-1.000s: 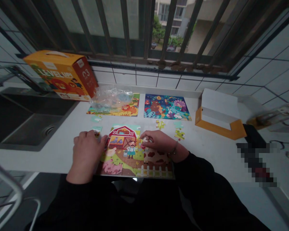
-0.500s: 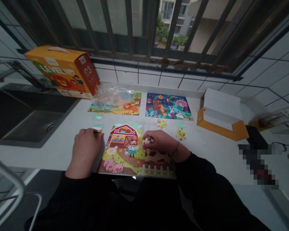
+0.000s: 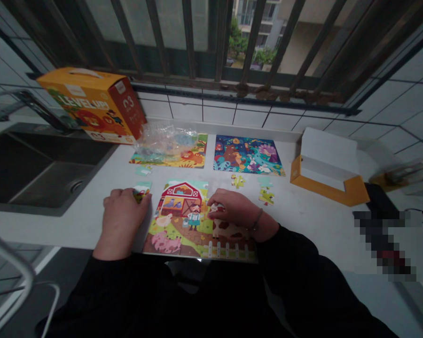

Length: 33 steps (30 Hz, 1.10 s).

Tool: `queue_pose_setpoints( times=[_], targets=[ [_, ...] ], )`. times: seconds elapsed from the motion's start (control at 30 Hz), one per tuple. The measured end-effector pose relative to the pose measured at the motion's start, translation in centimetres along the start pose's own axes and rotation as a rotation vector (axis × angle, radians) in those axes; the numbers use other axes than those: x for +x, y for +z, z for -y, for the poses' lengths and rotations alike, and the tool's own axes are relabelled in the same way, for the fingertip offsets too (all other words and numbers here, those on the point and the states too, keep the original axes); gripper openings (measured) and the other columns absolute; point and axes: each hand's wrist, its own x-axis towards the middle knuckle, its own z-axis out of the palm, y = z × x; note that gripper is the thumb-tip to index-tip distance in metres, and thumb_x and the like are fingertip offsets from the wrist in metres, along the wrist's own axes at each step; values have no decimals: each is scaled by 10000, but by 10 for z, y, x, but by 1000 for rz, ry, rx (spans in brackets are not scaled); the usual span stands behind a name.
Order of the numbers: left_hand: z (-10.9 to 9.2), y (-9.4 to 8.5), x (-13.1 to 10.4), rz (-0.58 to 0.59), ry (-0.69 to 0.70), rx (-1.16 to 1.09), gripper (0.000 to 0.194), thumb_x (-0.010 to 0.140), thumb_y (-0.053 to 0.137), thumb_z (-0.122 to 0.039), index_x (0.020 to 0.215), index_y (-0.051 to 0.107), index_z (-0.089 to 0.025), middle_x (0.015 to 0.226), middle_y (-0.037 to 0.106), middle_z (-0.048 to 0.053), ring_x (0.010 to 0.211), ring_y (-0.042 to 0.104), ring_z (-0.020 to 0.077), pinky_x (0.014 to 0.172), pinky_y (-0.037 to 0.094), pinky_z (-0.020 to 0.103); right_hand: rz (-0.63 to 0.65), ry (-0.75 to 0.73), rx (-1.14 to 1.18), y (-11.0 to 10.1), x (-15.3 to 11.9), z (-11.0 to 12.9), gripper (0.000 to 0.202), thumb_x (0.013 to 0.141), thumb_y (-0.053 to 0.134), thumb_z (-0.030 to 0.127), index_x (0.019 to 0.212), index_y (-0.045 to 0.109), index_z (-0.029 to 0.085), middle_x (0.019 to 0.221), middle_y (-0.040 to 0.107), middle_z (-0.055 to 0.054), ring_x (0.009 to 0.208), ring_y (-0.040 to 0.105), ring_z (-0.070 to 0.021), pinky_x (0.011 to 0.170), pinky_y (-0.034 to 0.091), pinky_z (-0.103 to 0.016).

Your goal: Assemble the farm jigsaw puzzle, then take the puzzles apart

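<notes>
A farm jigsaw puzzle (image 3: 183,220) with a red barn, a farmer, a pig and a cow lies on the counter in front of me. My right hand (image 3: 234,206) is over its right side, thumb and fingers closed around a puzzle piece (image 3: 216,208) at the cow's head; the fingers partly cover it. Left of the puzzle, my left hand (image 3: 125,211) rests on the counter, with thumb and curled fingers around another puzzle piece (image 3: 143,188). Loose pieces lie near: a pale blue one (image 3: 143,170), a yellow-green one (image 3: 238,181) and a green one (image 3: 267,196).
Behind are a dark blue animal puzzle (image 3: 248,155) and a yellow lion puzzle (image 3: 197,157) under clear plastic wrap (image 3: 165,143). An orange box (image 3: 91,105) stands back left beside the sink (image 3: 52,188). An opened orange-and-white box (image 3: 327,173) lies right.
My left hand has shifted slightly left, showing more of the piece at its fingertips. My right hand's fingers have moved a little on the piece at the cow's head.
</notes>
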Motion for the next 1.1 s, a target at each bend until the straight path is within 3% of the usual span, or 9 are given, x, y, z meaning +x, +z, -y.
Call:
queue_pose_setpoints(
  times=[0.27,0.43,0.57,0.83,1.1],
  targets=[
    [8,0,11,52,-55,-67,462,952,596,-616,1023,665,-164,1032,642,192,1089,623,455,996,474,579,-323,-49,65,-10,-2,-8,166,973,803,349,1060,747,220,1050,711,-67,980,671,-227,907,519,-351],
    [18,2,22,96,-117,-144,445,865,720,-614,988,678,-188,1085,722,230,1104,666,467,948,504,547,-431,-2,61,-20,-3,-11,112,1014,724,336,1026,745,226,1005,714,-63,967,668,-234,906,512,-361],
    [20,-1,24,133,-182,-244,454,805,795,-582,1036,671,-212,1105,754,214,1051,713,422,864,519,483,-520,80,71,-26,-6,-11,105,1011,687,324,1012,742,234,976,717,-58,925,654,-230,879,508,-361],
    [13,-7,23,113,-249,-434,525,746,821,-519,1145,678,-211,951,755,90,814,716,288,674,480,366,-581,157,116,-27,-5,-16,141,993,672,350,976,749,233,940,730,-55,884,649,-228,858,505,-356],
    [16,-7,35,147,-237,-489,404,680,840,-504,963,764,-226,819,771,73,728,711,267,622,463,344,-581,168,118,-27,-5,-18,128,984,671,332,962,744,229,932,729,-52,861,642,-220,854,504,-349]
  ],
)
